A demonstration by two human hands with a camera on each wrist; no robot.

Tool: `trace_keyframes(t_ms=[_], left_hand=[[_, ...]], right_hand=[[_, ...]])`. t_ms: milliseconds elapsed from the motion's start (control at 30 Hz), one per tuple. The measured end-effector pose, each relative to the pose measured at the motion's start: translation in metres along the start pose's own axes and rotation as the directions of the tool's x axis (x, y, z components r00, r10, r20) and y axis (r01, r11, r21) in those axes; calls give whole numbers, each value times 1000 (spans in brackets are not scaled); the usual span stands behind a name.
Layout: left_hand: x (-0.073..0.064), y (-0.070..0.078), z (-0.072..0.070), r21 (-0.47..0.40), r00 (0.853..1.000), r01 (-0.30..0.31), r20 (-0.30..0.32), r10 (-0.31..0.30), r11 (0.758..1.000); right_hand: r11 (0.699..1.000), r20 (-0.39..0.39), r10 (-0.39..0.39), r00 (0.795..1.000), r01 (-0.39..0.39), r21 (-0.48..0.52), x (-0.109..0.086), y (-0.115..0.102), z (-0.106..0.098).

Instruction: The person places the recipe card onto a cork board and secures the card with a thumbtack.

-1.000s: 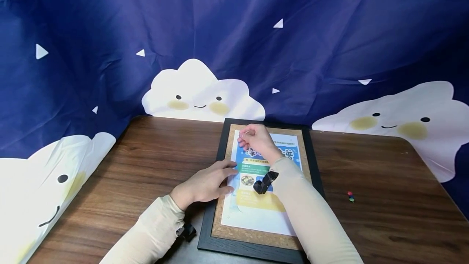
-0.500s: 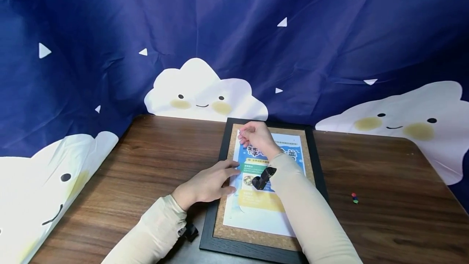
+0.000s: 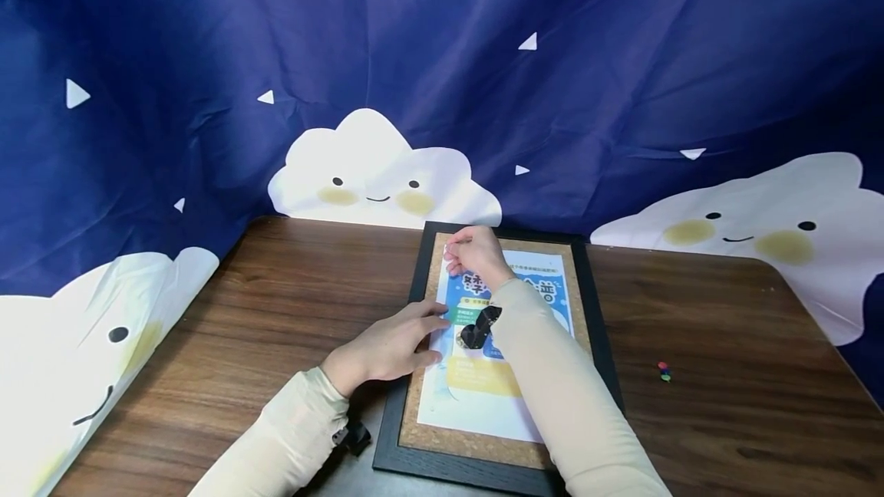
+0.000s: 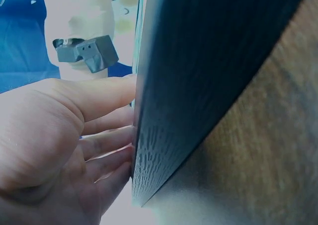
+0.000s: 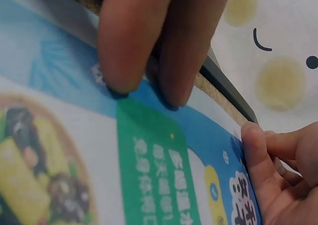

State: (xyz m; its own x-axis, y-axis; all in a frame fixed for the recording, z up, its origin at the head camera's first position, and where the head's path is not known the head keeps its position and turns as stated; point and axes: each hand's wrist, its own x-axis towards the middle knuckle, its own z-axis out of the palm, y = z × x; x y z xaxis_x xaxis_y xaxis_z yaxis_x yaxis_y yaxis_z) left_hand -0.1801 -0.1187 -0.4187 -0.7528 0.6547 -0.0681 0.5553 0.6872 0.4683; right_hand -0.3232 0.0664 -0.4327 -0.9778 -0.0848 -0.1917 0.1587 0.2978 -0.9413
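A printed poster (image 3: 476, 409) with blue, green and yellow panels lies on a cork board (image 3: 476, 447) in a black frame (image 3: 456, 465). My left hand (image 3: 394, 340) rests at the left side, its fairly straight fingers (image 5: 130, 61) on the poster's left part and its palm beside the frame's edge. My right hand (image 3: 479, 258) is at the poster's top left corner. In the right wrist view its thumb and forefinger (image 5: 254, 145) come together in a pinch at that corner. I cannot tell what it pinches, as the fingertips hide it.
Several small coloured push pins (image 3: 664, 371), red, blue and green, lie on the brown wooden table (image 3: 725, 328) right of the frame. A dark blue curtain (image 3: 442, 60) with white clouds hangs behind the table. Each wrist carries a small black camera (image 3: 481, 327).
My right hand and forearm have shifted slightly left and away, the wrist turning a little at the same corner. The left hand stays in place on the poster and frame.
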Motion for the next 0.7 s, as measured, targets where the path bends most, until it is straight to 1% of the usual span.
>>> trace_keyframes(t_ms=[200, 333, 533, 633, 700], left_hand=[[-1, 1, -1, 8, 1000, -11, -2, 11, 1000], [-1, 0, -1, 15, 1000, -15, -2, 15, 1000], [1, -4, 1, 1, 999, -42, -13, 42, 999], [5, -16, 9, 21, 997, -72, -27, 72, 997], [5, -17, 10, 11, 997, -74, -28, 75, 997]], right_hand=[[994, -1, 99, 995, -99, 42, 5, -7, 2], [987, 2, 148, 989, -148, 66, 6, -11, 2], [985, -3, 166, 986, -166, 51, 7, -14, 2], [985, -4, 169, 986, -168, 38, 7, -14, 2], [985, -7, 172, 985, -172, 21, 8, -14, 3]])
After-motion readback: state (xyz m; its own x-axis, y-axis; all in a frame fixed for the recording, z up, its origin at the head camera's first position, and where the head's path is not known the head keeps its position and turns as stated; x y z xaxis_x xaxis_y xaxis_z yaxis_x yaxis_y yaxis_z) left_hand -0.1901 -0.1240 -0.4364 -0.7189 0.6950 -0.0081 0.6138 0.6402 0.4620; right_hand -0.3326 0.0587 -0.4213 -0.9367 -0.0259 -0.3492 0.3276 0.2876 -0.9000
